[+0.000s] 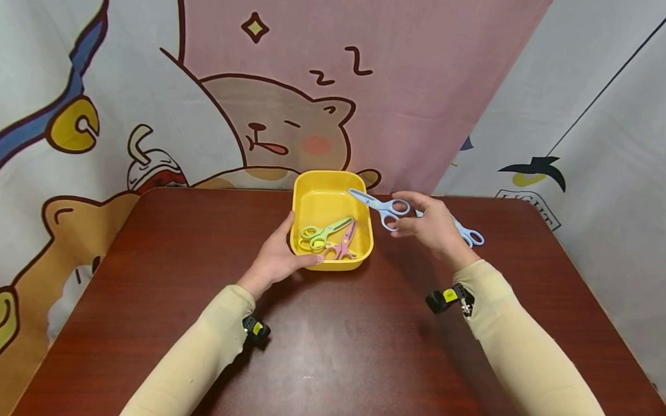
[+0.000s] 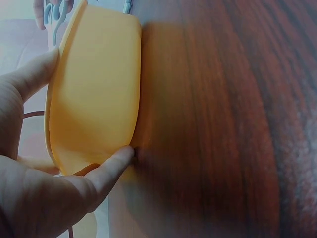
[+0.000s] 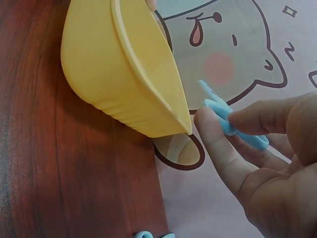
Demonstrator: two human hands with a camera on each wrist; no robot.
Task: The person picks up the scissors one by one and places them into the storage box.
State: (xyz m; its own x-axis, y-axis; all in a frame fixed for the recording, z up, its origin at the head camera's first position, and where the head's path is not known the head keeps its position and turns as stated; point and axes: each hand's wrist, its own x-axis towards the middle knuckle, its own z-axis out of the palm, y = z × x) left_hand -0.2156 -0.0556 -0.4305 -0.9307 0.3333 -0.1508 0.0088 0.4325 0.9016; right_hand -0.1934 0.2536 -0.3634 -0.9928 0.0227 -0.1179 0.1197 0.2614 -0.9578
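At the far side of the table stands a yellow plastic bin. My left hand grips its near left corner, thumb over the rim and fingers along the outer wall. Inside lie green scissors and pink scissors, with a yellow handle loop partly hidden under the green pair. My right hand pinches light blue scissors by the handles, blades pointing left over the bin's right rim. The right wrist view shows thumb and fingertips on the blue handle.
Another pair of blue scissors lies on the dark red-brown table, partly covered by my right hand. A printed curtain with cartoon figures hangs right behind the table's far edge.
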